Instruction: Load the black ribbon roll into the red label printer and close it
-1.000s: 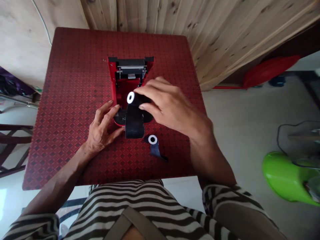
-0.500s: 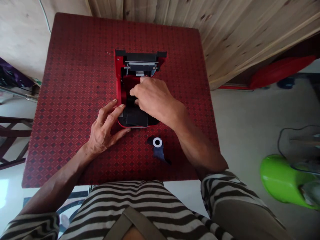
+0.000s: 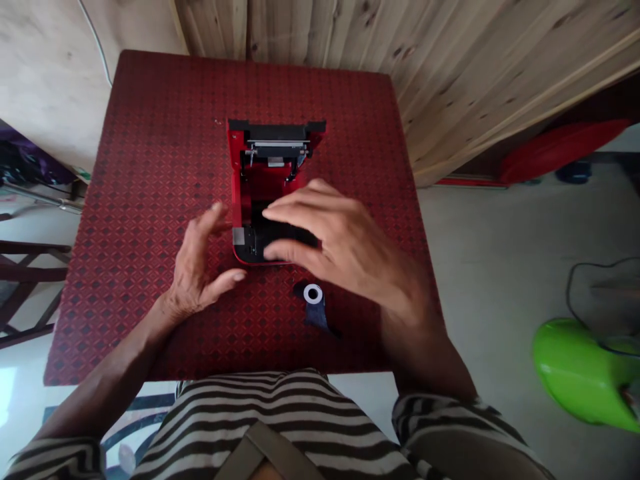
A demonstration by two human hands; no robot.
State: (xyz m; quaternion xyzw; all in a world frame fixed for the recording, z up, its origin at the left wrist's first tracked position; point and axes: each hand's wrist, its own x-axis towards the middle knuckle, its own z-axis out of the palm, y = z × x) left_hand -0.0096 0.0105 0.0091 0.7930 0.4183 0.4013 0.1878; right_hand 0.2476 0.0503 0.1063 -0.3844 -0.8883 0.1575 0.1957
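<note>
A red and black label printer (image 3: 239, 200) stands on the table with its lid raised at the back, showing the rollers and print mechanism under the lid. My left hand (image 3: 197, 260) hovers just left of the printer, fingers apart, holding nothing. Over the printer's right front side is my right hand (image 3: 340, 233), thumb and fingers spread, with no object between them. It hides part of the black interior. In front of the printer a small roll of dark ribbon on a white core (image 3: 313, 294) rests on the table, its dark tail (image 3: 317, 316) trailing toward me.
The red patterned tablecloth (image 3: 150, 300) covers the table. Wooden boards (image 3: 320, 33) rise behind it. A dark wooden chair (image 3: 30, 273) stands at left, and a bright green bin (image 3: 575, 373) lies on the floor at right.
My left hand has let go of the printer's left side and opened. My right hand has come out of the printer's interior, moving right and toward me, its fingers now spread.
</note>
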